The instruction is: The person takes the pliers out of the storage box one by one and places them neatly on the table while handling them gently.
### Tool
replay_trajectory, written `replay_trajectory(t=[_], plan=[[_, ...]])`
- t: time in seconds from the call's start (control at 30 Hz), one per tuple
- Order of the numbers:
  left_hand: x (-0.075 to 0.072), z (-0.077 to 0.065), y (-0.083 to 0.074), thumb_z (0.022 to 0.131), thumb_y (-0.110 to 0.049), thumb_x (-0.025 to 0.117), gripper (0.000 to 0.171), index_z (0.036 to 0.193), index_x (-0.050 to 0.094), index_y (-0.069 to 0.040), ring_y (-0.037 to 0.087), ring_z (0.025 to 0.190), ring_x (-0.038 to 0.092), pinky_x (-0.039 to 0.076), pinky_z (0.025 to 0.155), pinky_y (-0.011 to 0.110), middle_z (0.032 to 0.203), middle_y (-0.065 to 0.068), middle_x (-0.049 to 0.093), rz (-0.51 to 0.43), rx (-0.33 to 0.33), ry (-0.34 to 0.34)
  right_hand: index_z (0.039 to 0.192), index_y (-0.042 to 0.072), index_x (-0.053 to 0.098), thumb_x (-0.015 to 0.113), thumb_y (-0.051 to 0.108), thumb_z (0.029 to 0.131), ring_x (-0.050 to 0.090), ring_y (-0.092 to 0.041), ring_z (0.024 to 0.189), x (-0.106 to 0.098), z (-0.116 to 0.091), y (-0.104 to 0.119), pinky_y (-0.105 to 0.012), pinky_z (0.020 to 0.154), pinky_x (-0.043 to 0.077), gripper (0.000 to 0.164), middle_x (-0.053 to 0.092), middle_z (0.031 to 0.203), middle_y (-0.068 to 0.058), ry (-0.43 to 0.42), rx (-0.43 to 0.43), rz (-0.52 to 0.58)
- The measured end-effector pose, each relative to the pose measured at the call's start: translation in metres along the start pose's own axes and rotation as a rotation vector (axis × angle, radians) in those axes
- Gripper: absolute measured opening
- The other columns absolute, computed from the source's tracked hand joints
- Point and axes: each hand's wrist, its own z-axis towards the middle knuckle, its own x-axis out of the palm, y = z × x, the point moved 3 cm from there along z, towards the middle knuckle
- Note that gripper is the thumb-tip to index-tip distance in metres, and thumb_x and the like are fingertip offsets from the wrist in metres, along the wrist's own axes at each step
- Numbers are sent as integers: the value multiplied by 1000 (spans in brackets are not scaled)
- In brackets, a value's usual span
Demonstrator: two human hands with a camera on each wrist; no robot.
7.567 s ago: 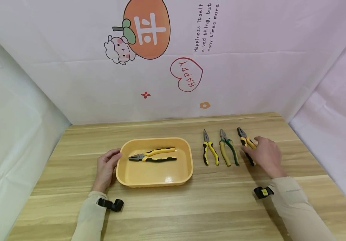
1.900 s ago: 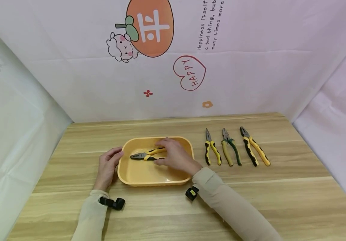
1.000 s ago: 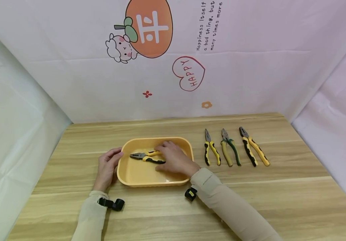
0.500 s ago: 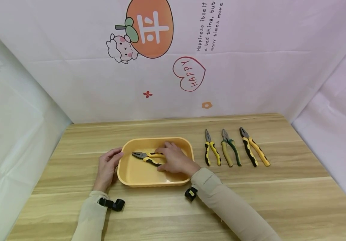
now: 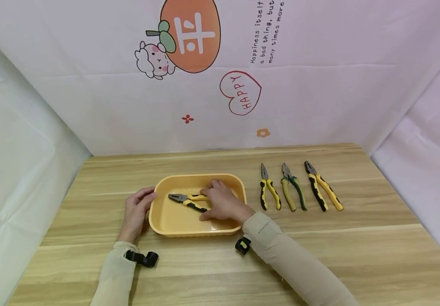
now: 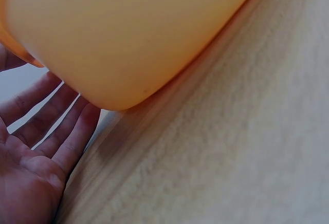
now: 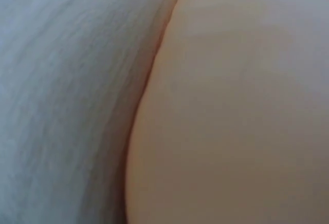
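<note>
In the head view, a pair of combination pliers [image 5: 186,198] with yellow-and-black handles lies in the yellow plastic basin [image 5: 181,227], its metal nose pointing left. My right hand [image 5: 223,202] reaches over the basin's right side and grips the handles, fingers behind and thumb in front. It covers the handle ends. My left hand [image 5: 135,212] rests against the basin's left end. The left wrist view shows its straight, spread fingers [image 6: 74,136] touching the outer wall, the thumb near the rim. Only the basin's outer wall [image 7: 221,116] and the tabletop show in the right wrist view.
Right of the basin, three more pliers lie in a row: yellow-and-black long-nose pliers [image 5: 269,189], green-handled pliers [image 5: 293,189] and yellow-and-black combination pliers [image 5: 322,187]. The wooden table [image 5: 204,272] meets a white printed cloth [image 5: 101,106] at its back edge.
My right hand has left the rightmost pliers and moved into the basin. The pliers there have turned slightly, their handles angled lower right. My left hand stays at the basin's left end.
</note>
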Motion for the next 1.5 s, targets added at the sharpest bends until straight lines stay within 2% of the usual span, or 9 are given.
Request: replay_trajectory(t=[0.27,0.53,0.8,0.93,1.07,1.23,1.33,1.4,1.5], plan=[[-1,1,-1,100,-4,62,36,123,57,23,11,89,70,60,76,23,96,-2,72,-7,13,4,137,8,64,87,38,82,46,-25,113,-2,1,2,-40,96,42,67,53,122,-9,-32,-33,-1],[0,1,0,99,-3,61,35,123,58,22,11,89,71,60,76,23,97,-1,73,-15,9,-3,134,5,66,88,26,81,54,-28,121,-4,1,4,-41,103,47,61,61,129,-13,-93,-83,1],[1,1,1,99,-1,60,34,124,57,23,11,89,71,60,77,23,97,-3,73,-16,8,5,133,2,65,85,23,83,60,-30,116,-4,-3,8,-42,101,50,58,66,126,-13,-101,-89,-86],[0,1,1,99,-2,60,35,124,57,23,11,89,71,60,77,23,97,-3,73,-7,10,3,130,1,67,87,22,81,63,-28,108,-6,-5,10,-41,93,54,56,69,117,-12,-105,-68,-117],[0,1,1,99,-1,60,34,123,58,22,12,89,71,60,77,23,97,-2,73,-2,18,5,124,1,70,89,20,79,63,-22,92,-9,-7,10,-36,79,55,53,71,105,-10,-110,-42,-121],[0,2,1,99,-1,60,34,123,58,22,12,90,71,60,77,23,98,-1,73,-11,20,10,116,1,72,90,15,77,52,-14,69,-11,-8,11,-28,59,45,45,67,87,-4,-128,-53,-113],[0,1,0,99,-1,60,34,124,57,22,12,90,71,60,77,23,99,-1,73,-14,20,9,115,0,72,90,13,76,47,-13,63,-11,-10,11,-26,53,41,45,65,82,-3,-136,-58,-94],[-1,1,0,99,-1,60,34,124,57,23,12,90,71,60,77,23,99,-2,73,-13,20,8,117,0,73,90,13,75,49,-13,63,-11,-10,10,-27,56,44,47,69,85,-5,-142,-57,-73],[-1,1,0,99,-2,60,35,124,57,23,11,90,71,59,78,23,98,-3,73,-11,20,7,122,-1,71,91,12,73,56,-14,73,-11,-12,8,-31,68,52,54,75,104,-10,-152,-47,-24]])
